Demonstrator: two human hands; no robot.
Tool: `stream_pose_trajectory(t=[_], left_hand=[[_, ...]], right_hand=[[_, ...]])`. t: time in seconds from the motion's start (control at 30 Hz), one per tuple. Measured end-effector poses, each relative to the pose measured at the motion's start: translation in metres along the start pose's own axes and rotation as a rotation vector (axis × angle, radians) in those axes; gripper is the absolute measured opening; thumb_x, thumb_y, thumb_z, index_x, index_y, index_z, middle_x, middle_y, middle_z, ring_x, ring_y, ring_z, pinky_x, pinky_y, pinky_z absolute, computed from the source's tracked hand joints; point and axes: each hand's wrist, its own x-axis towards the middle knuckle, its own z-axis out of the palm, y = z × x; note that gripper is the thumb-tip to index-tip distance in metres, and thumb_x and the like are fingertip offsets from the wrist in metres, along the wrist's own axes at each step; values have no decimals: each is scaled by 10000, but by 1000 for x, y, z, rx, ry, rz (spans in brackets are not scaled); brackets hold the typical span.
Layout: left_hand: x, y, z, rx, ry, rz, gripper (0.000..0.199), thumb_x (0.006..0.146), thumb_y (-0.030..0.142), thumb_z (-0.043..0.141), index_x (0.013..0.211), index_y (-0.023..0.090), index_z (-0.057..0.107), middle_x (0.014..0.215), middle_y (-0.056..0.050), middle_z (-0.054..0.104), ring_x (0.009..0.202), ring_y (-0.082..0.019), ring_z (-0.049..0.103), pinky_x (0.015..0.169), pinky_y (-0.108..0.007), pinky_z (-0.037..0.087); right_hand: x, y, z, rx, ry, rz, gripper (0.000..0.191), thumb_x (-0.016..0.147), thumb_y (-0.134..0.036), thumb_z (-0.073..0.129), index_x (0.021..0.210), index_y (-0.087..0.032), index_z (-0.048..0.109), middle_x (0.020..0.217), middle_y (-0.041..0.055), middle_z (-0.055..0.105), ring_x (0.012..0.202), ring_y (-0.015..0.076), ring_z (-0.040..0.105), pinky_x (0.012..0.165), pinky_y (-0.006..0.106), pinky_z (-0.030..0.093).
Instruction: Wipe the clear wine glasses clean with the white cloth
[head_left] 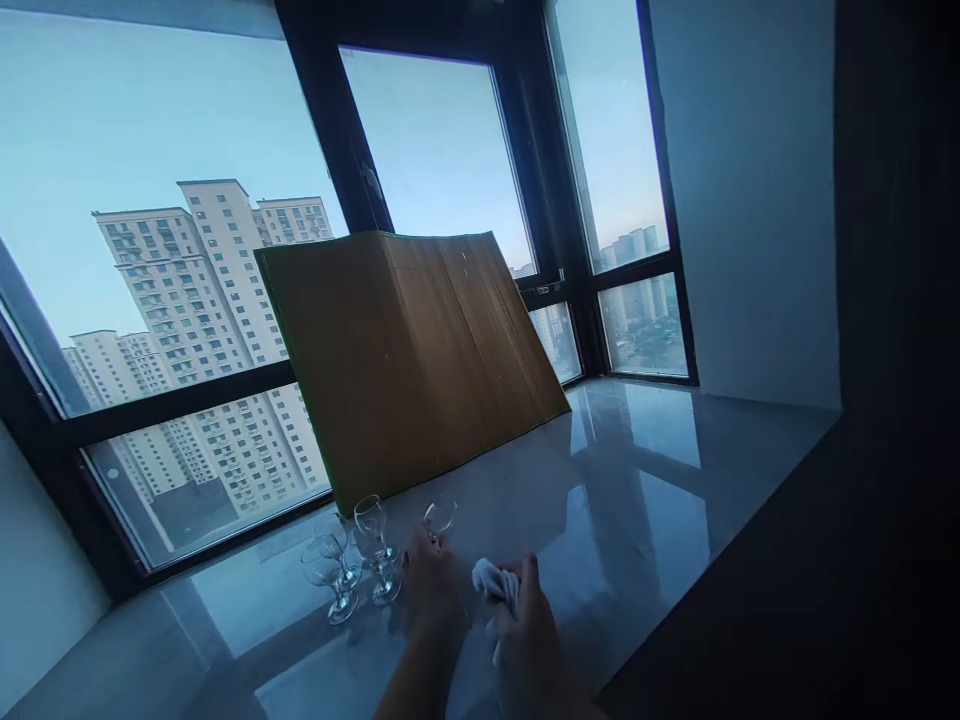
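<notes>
The left grip (433,578) is holding a glass (441,514) extending just ahead of it, while the right grip (527,625), just rightward, is clutching a cloth (495,582).

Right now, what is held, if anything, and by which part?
Left hand: a glass, seemingly below its bowl. Right hand: a white cloth, by its bunched folds.
</notes>
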Motion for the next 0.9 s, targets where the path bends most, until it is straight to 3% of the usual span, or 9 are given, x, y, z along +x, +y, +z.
stream_pose_trajectory(t=[0.1,0.2,0.33,0.5,0.7,0.9], left_hand=[[3,-4,3,26,19,21,310,939,226,448,1219,206,582,1145,-119,707,1105,-252,646,961,-360,439],[5,-10,8,72,54,118,292,924,201,455,1187,192,584,1150,-123,708,1116,-252,646,1024,-386,412],[4,-15,15,90,98,210,295,887,156,470,1152,141,600,1089,-139,709,1084,-269,650,1022,-423,418],[0,-20,18,66,159,245,354,890,131,447,1215,135,586,1105,-130,693,1108,-263,631,1039,-448,408],[-3,-27,18,118,178,235,369,909,157,434,1247,156,584,1191,-134,669,1187,-276,591,1087,-480,359],[-2,-40,30,119,282,277,398,900,184,427,1268,147,576,1202,-161,657,1161,-291,591,1054,-493,374]], right_hand=[[22,-1,15,-24,61,-75,512,868,-252,519,1369,-260,416,1217,111,659,1007,256,702,810,362,576],[51,-9,32,-19,32,-258,534,874,-213,497,1396,-242,386,1226,120,628,1092,256,668,899,395,554],[94,-21,50,9,-182,-370,598,817,-132,507,1389,-253,381,991,17,653,752,167,678,721,290,555],[135,-11,62,-51,-239,-462,662,735,-69,499,1367,-245,415,928,-11,640,699,143,637,685,254,513],[137,14,69,-67,-246,-469,612,742,-68,480,1325,-252,466,935,-1,662,745,157,657,718,265,519],[134,3,68,47,-419,-480,514,692,-46,492,1161,-243,568,928,6,682,755,150,659,720,243,520]])
